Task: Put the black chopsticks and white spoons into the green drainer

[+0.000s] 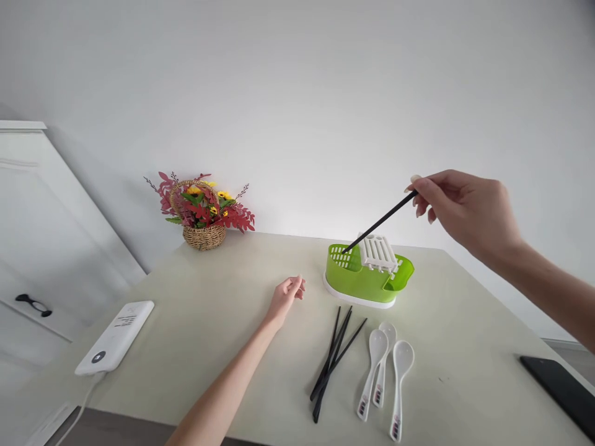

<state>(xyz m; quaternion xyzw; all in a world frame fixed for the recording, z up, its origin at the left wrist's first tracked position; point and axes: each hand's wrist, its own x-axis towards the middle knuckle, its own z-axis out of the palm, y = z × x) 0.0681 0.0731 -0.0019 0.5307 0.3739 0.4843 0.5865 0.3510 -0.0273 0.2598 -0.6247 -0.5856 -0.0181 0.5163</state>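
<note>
Up at the right, my right hand [458, 207] pinches a black chopstick [388, 216] by its upper end. The chopstick slants down to the left, its lower tip at the left compartment of a green cutlery holder [351, 282] with a white base. A white slotted piece [379, 253] sits over the middle of the holder. My left hand [285, 297] rests on the table left of the holder, fingers loosely curled with nothing in them. In front of the holder lie several crossed black chopsticks [333, 362]. Beside them are three white spoons, one at the right [402, 365].
A wicker basket [204, 238] of artificial flowers stands at the back left of the pale table [223, 297]. A white power bank [116, 337] with a cable lies at the left edge. At the right edge is a black phone [560, 387]. A white cabinet [51, 235] stands left.
</note>
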